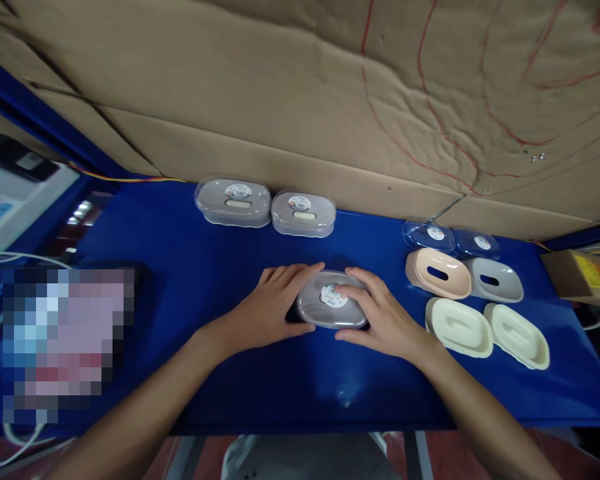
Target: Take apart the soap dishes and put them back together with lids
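Note:
Between my two hands, near the middle of the blue table, is a grey soap box [314,308] with a clear lid and a round white label. My left hand [270,303] grips its left end, thumb on the near side. Around the right end curls my right hand [387,317], with one finger resting on the label. The box's underside is hidden. To the right lie a peach soap tray [456,279] and a grey soap tray [507,281], each with an oval slot. Nearer me are two cream bases [463,341], [525,343].
Two lidded soap boxes [215,200], [285,215] stand at the table's back edge. Clear lids [415,235], [463,243] lie at the back right. A cardboard wall [280,100] rises behind. A pixelated device [75,327] sits left; an open carton [575,270] is far right.

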